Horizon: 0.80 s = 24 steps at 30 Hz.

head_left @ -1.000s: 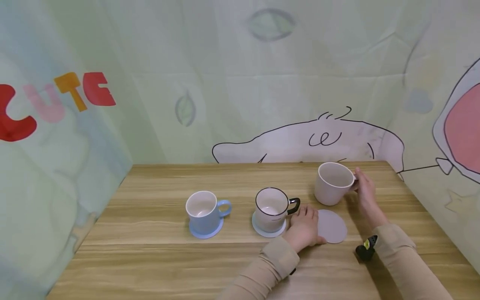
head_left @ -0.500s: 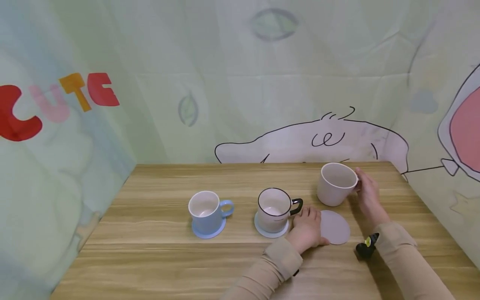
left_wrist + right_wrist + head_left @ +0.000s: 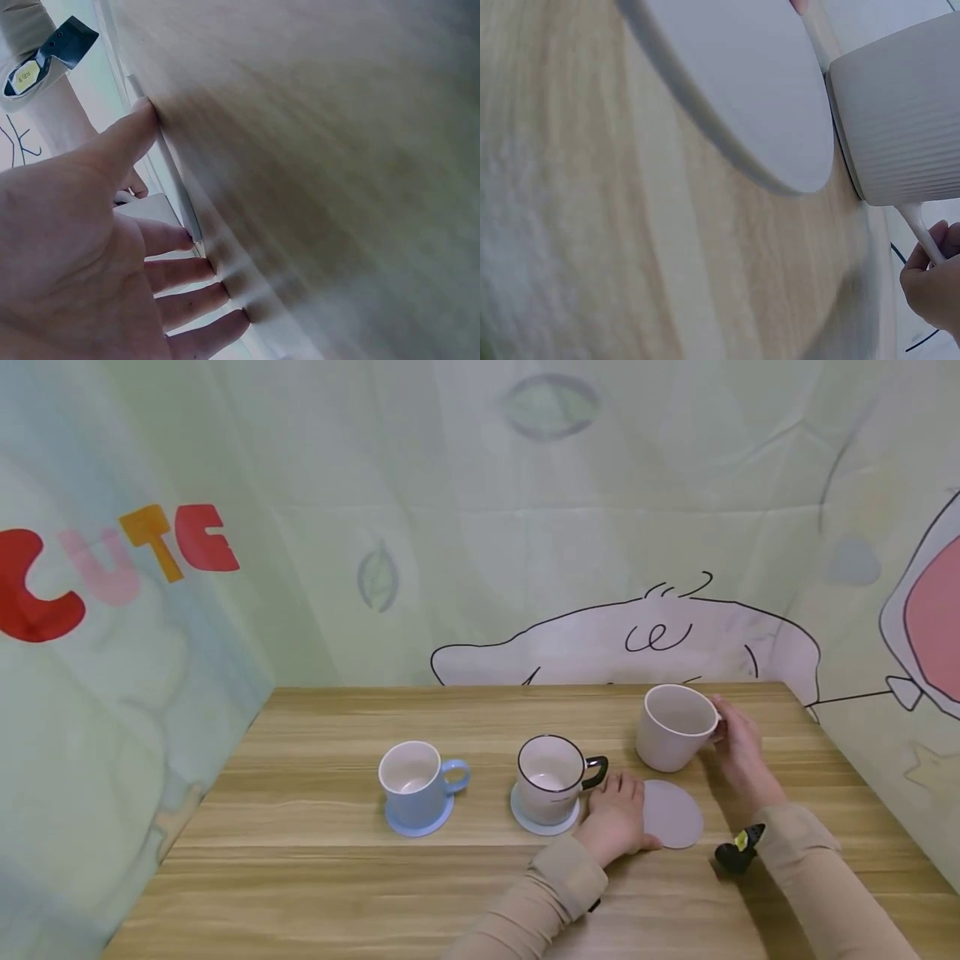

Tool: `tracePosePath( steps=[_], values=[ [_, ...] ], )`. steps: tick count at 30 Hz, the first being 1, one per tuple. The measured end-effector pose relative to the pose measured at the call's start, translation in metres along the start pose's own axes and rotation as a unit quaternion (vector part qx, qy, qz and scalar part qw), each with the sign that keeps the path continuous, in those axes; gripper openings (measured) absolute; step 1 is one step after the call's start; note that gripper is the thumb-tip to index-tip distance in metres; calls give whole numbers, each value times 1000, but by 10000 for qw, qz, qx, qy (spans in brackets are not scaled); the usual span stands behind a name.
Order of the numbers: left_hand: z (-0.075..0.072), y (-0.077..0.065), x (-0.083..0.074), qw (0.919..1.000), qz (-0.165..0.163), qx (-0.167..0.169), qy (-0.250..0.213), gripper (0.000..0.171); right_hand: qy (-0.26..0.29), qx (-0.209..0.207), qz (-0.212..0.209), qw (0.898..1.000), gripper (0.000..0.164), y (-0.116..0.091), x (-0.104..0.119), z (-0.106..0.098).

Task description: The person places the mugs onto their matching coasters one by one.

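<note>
My right hand (image 3: 738,747) holds the handle of a pale grey-white mug (image 3: 675,727) at the back right, fingers curled at the handle. In the right wrist view this mug (image 3: 900,112) has a ribbed side, and its base is at the tabletop just past a round light grey coaster (image 3: 757,90). Nothing stands on that coaster (image 3: 675,814). My left hand (image 3: 618,818) lies at the coaster's left side, palm down. Seen from the left wrist, its thumb and index fingertip are at the coaster's edge (image 3: 176,187), the other fingers extended down to the wood.
A white mug (image 3: 550,781) with black rim and handle stands on a pale blue coaster (image 3: 521,818), close to my left fingers. Further left, a blue mug (image 3: 412,789) sits on a blue coaster (image 3: 418,828). A printed curtain (image 3: 480,527) backs the wooden table (image 3: 337,885).
The head view has shifted slightly, so everything appears a little further right. Both hands, the grey-white mug and the coaster keep their places relative to each other.
</note>
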<state>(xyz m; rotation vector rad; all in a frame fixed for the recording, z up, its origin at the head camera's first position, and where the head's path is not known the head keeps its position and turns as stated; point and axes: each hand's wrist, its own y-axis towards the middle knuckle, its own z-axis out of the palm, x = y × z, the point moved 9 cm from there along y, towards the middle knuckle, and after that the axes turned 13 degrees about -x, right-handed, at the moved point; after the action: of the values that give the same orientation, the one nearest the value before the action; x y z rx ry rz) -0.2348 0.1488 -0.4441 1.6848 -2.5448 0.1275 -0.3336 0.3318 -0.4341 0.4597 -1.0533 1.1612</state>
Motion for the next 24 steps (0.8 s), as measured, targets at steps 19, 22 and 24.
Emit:
tracePosePath(
  steps=[19, 22, 24],
  values=[
    [-1, 0, -1, 9997, 27, 144, 208, 85, 279, 566, 664, 9958, 34, 0, -4, 2],
    [1, 0, 0, 9997, 17, 156, 192, 85, 532, 623, 854, 9930, 38, -4, -4, 5],
    [0, 0, 0, 9998, 21, 137, 169, 85, 598, 663, 918, 9918, 40, -5, -4, 6]
  ],
)
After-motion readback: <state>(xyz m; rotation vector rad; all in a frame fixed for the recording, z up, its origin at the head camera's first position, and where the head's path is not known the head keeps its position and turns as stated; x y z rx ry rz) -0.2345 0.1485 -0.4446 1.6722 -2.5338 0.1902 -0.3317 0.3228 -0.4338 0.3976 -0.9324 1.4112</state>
